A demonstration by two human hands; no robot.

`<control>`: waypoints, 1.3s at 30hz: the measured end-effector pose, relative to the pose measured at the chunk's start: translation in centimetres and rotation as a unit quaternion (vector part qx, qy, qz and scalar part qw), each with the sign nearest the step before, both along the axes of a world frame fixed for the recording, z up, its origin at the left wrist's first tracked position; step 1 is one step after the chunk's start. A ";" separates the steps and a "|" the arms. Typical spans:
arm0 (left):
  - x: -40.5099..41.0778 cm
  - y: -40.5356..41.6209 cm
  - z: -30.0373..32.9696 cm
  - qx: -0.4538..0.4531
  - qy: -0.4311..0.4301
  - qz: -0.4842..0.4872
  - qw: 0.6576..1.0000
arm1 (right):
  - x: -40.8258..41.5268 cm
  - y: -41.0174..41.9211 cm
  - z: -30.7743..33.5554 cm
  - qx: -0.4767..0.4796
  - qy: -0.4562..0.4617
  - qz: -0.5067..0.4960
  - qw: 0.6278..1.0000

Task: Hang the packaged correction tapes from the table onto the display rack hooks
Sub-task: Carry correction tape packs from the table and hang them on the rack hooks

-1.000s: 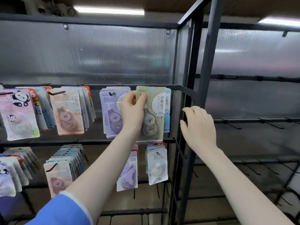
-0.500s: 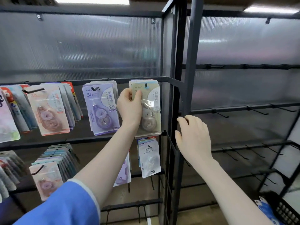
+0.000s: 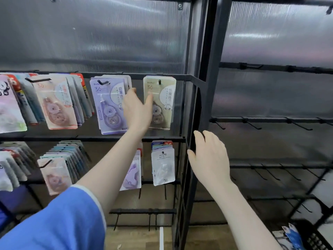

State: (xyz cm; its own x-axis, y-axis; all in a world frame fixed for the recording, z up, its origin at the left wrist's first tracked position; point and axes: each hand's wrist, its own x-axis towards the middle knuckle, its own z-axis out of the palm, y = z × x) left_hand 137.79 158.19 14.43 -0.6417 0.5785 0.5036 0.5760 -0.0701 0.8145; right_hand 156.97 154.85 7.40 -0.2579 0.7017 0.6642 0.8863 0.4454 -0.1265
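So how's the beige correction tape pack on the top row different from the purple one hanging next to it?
The beige pack hangs on the hook nearest the rack's corner post; the purple pack hangs one hook to its left. The left hand has a fingertip on the beige pack and covers the purple pack's right edge. The beige pack's hook shows end-on, the purple pack's hook at an angle. Both are blister cards marked 36.
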 end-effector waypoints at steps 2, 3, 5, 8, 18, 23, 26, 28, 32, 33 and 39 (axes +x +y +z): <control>0.1 -2.0 -1.6 -0.053 0.100 0.035 0.993 | -0.1 -0.2 -0.9 -0.007 -0.002 0.010 1.000; 0.2 -3.3 -2.5 -0.073 0.152 0.049 0.984 | -0.2 -0.3 -1.3 -0.016 -0.002 0.013 1.000; 0.1 -5.9 -4.4 -0.115 0.229 0.062 0.965 | -0.8 -0.9 -2.3 -0.057 -0.004 0.025 0.998; -1.1 -10.2 -7.2 -0.193 0.309 0.067 0.929 | -2.4 -2.1 -3.4 -0.113 -0.018 0.045 0.992; -10.3 -29.5 -11.9 -0.469 0.249 0.151 0.834 | -16.2 -12.5 -6.5 -0.155 -0.092 0.185 0.966; -18.1 -43.6 -12.7 -0.498 0.173 0.243 0.814 | -27.8 -23.7 -8.0 -0.173 -0.134 0.286 0.933; -22.9 -53.7 -13.3 -0.525 0.126 0.297 0.788 | -35.1 -31.9 -8.7 -0.181 -0.163 0.347 0.906; -25.8 -60.2 -13.5 -0.536 0.085 0.337 0.769 | -39.6 -37.4 -8.3 -0.172 -0.177 0.394 0.886; -29.9 -71.5 -13.3 -0.522 0.002 0.420 0.742 | -47.7 -47.3 -7.7 -0.167 -0.206 0.487 0.833; -30.7 -74.0 -13.2 -0.514 -0.012 0.442 0.735 | -49.6 -49.6 -7.6 -0.156 -0.200 0.512 0.821; -36.4 -85.6 -13.7 -0.481 -0.076 0.539 0.687 | -61.1 -62.0 -7.4 -0.112 -0.224 0.624 0.740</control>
State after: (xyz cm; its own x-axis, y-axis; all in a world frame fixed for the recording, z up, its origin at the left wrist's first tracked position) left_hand 101.36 72.61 0.74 -0.9613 -0.2563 0.1013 -0.2260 0.9434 0.2426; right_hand 95.86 92.87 0.04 -0.9573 -0.1889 0.2187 -0.2223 0.9649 -0.1396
